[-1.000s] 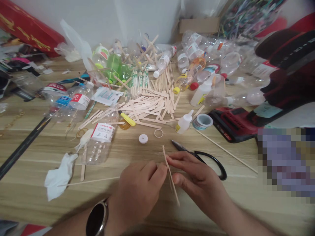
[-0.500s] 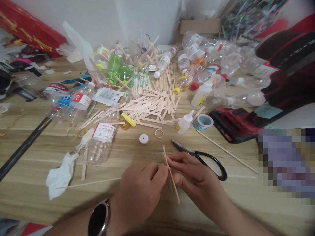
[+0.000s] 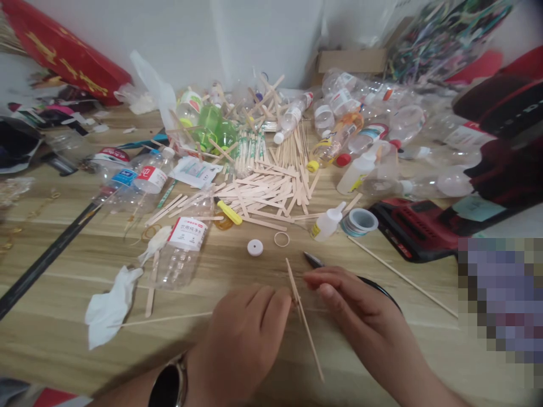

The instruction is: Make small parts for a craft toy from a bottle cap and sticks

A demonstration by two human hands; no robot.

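Note:
My left hand (image 3: pixel 250 333) is closed on thin wooden sticks (image 3: pixel 306 328), pinched near their upper part between thumb and fingers. The sticks slant from upper left to lower right. Just right of them, my right hand (image 3: pixel 360 316) has its thumb and fingers apart and holds nothing. Black-handled scissors (image 3: pixel 314 260) lie partly hidden beneath my right hand. A white round disc (image 3: pixel 255 247) and a pale ring (image 3: pixel 281 239) rest on the table beyond my hands.
A heap of flat wooden sticks (image 3: pixel 263 195) lies mid-table, with plastic bottles (image 3: pixel 182 254) around it. At right are a small glue bottle (image 3: pixel 326 224), a tape roll (image 3: pixel 360 221) and a red-black power tool (image 3: pixel 416 229). A crumpled tissue (image 3: pixel 111 308) is at left.
My right hand has moved off the sticks to the right and now covers more of the scissors. The camera view has shifted slightly, and the held sticks have tilted a little.

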